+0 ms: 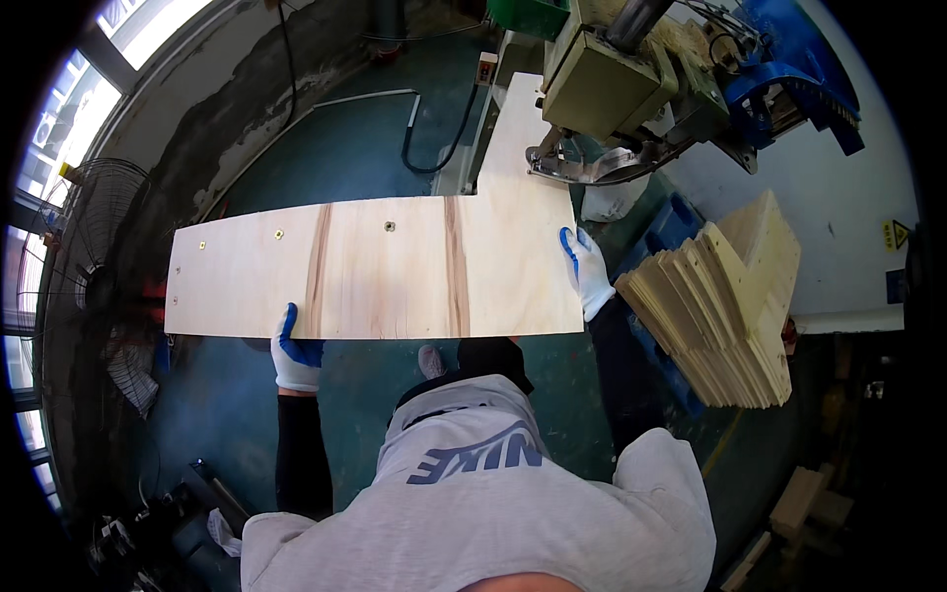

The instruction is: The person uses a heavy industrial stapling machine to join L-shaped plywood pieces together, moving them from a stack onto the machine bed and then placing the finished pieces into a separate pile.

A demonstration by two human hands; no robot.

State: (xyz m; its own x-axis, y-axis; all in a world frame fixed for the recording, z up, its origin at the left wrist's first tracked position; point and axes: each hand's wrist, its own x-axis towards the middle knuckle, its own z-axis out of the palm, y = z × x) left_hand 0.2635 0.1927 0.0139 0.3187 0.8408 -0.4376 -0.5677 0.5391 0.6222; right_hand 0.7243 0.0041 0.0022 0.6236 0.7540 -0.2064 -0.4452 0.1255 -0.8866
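Observation:
A large L-shaped plywood panel [380, 276] lies level in front of me, pale with two darker brown streaks. Several small metal inserts [390, 227] dot its face. My left hand [297, 351], in a white and blue work glove, grips the near edge, thumb on top and fingers underneath. At the right edge my right hand [588, 271], gloved alike, clasps the panel with its thumb over the top; the other fingers are partly hidden. The panel's narrow arm reaches away from me under the head of a green machine [607, 84], close to its metal nose [543, 158].
Stacked cut plywood panels [710, 311] stand on a blue pallet [656, 237] to the right. A wire-caged fan [99, 266] is at the left by the windows. A black cable [434, 163] hangs behind the panel. Wood offcuts [797, 501] lie at the lower right.

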